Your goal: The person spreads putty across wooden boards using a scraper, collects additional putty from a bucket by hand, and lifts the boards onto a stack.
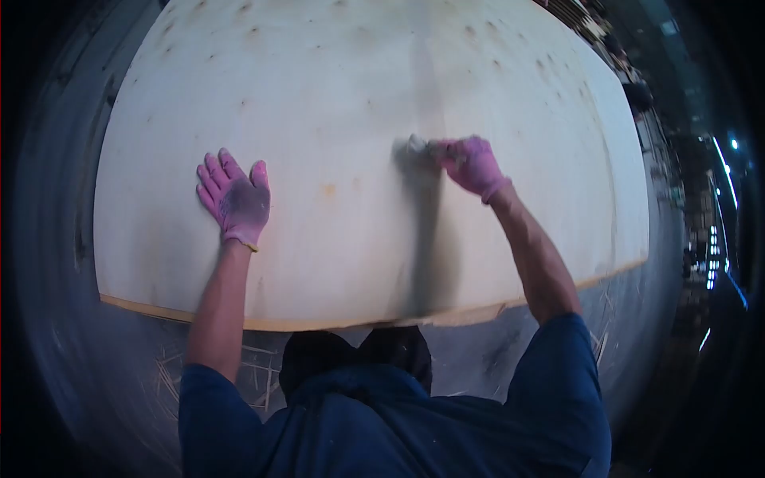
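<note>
Board (pixel 319 231) in front of me. Left hand (pixel 241 199) flat on its left half, fingers spread; right hand (pixel 476 166) closed round a blurry tool (pixel 417 144), just right of board centre. Tilting or over-pressing could gouge the board; its ragged near edge could splinter.

Around me I see grey floor (pixel 490 362) scattered with thin strips (pixel 169 376). White lights (pixel 723 163) glow at my right.

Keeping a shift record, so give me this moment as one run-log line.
left hand: open, palm down on pale board | right hand: gripping small object, type unclear
</note>
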`<action>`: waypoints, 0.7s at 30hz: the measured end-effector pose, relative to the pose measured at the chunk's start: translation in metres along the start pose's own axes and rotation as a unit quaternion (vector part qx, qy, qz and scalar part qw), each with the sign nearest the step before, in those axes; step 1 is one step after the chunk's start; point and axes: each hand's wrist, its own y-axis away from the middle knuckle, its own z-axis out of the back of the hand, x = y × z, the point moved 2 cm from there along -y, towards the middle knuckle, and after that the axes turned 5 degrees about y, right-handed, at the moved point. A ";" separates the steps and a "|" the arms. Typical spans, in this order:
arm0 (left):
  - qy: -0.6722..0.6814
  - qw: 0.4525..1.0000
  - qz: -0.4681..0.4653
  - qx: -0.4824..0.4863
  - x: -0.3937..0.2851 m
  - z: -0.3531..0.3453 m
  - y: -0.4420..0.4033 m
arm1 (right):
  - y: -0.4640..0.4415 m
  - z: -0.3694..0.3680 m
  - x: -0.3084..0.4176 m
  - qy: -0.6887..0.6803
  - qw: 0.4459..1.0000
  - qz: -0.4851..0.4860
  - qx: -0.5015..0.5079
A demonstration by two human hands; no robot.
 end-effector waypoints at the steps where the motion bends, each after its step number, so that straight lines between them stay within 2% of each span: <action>1: -0.007 0.996 -0.075 -0.039 0.014 -0.002 0.000 | 0.033 -0.008 0.013 0.040 0.997 0.032 -0.055; 2: -0.015 0.986 -0.146 -0.075 0.040 -0.006 0.000 | 0.066 -0.011 0.027 0.060 0.994 0.049 -0.080; 3: -0.023 0.970 -0.215 -0.114 0.067 -0.009 -0.004 | 0.092 -0.014 0.039 -0.006 0.997 0.035 -0.075; 4: -0.029 0.973 -0.193 -0.120 0.103 0.007 -0.008 | 0.117 -0.002 0.064 0.034 0.996 0.036 -0.078; 5: -0.038 0.949 -0.215 -0.228 0.156 0.001 -0.012 | 0.132 0.008 0.084 0.072 0.993 0.039 -0.082; 7: -0.074 0.988 -0.112 -0.075 0.243 0.022 -0.008 | 0.136 0.002 0.053 0.004 0.998 -0.032 -0.055; 8: -0.092 0.996 0.001 -0.011 0.265 0.027 0.002 | 0.116 0.007 0.050 0.003 0.990 -0.142 0.003; 9: -0.097 0.995 0.004 -0.010 0.273 0.027 0.004 | 0.099 -0.006 0.027 0.051 0.988 -0.147 -0.003; 11: -0.106 0.994 0.009 -0.006 0.286 0.022 0.010 | 0.081 -0.013 0.025 0.032 0.992 -0.114 -0.039; 16: -0.092 0.996 -0.002 -0.012 0.291 0.015 0.012 | 0.181 -0.006 0.094 -0.008 0.993 -0.114 0.023; 17: -0.088 0.996 0.002 -0.021 0.291 0.014 0.009 | 0.211 -0.019 0.097 -0.065 0.993 -0.089 -0.040; 18: -0.092 0.995 0.001 -0.023 0.291 0.013 0.007 | 0.229 -0.014 0.120 -0.102 0.987 -0.106 -0.059; 21: -0.099 0.995 -0.002 -0.026 0.289 0.013 0.009 | 0.239 -0.024 0.171 -0.018 0.981 -0.162 -0.104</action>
